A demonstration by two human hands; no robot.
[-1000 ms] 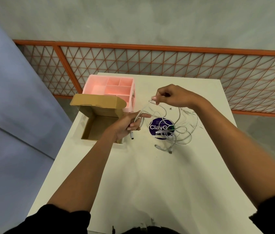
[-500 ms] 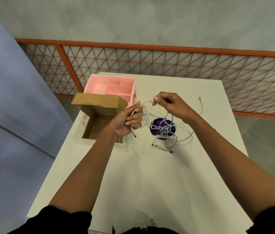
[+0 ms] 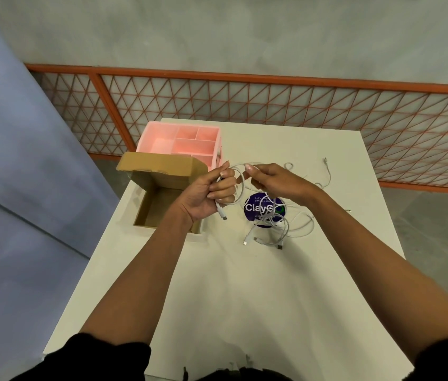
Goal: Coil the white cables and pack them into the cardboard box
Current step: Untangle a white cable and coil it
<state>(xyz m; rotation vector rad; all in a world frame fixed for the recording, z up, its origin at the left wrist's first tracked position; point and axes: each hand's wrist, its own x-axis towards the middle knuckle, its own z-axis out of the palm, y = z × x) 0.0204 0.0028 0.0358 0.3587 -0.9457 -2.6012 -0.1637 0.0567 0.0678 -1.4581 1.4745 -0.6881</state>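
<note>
My left hand (image 3: 212,192) grips loops of a white cable (image 3: 240,185), with one plug end hanging below the fingers. My right hand (image 3: 275,181) pinches the same cable just to the right, close to my left hand. A tangle of more white cables (image 3: 286,229) lies on the white table under and beside my right wrist. The open cardboard box (image 3: 162,207) sits left of my left hand, its lid flap raised, and the part of its inside that shows is bare.
A pink compartment organiser (image 3: 184,144) stands behind the box. A round purple sticker (image 3: 256,209) lies under the cable tangle. Another cable end (image 3: 327,171) trails toward the far right. The white table (image 3: 245,298) ends at an orange mesh fence (image 3: 272,103).
My right hand has come down and left toward my left hand, laying another loop of cable there. My left hand rose slightly, keeping its hold.
</note>
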